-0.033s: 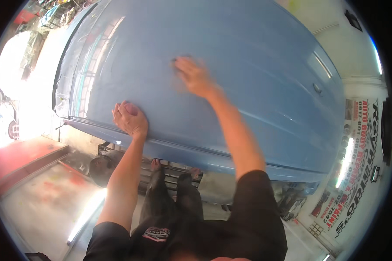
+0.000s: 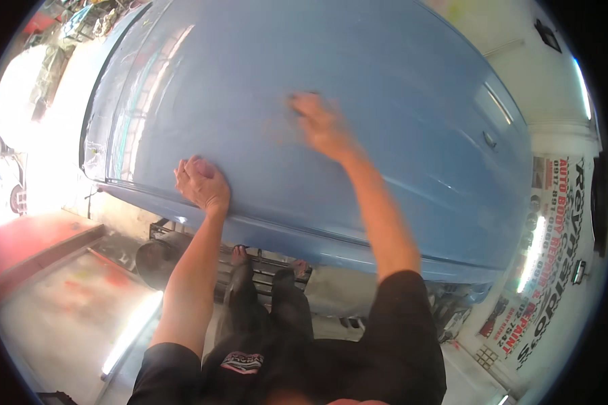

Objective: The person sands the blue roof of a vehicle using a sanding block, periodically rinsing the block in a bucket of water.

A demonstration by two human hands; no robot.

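A glossy pale blue vehicle body panel (image 2: 385, 74) spans the upper middle of the view, with a bright reflection along its left side. My left hand (image 2: 198, 191) rests on the panel near its lower edge, fingers curled around a rounded pink object (image 2: 205, 169), perhaps a pad. My right hand (image 2: 321, 127) is over the middle of the panel, blurred by motion. A small dark shape shows at its fingertips, too smeared to make out, and I cannot tell how its fingers are set.
My feet (image 2: 240, 258) are on a dark slatted metal stand (image 2: 262, 289) below the panel's edge. A red-edged bench (image 2: 34, 243) lies at the lower left, cluttered shelves (image 2: 78, 23) at the upper left, a printed banner (image 2: 557, 229) on the wall at right.
My right hand has moved right and slightly down across the panel, its forearm following. My left hand stays in the same place.
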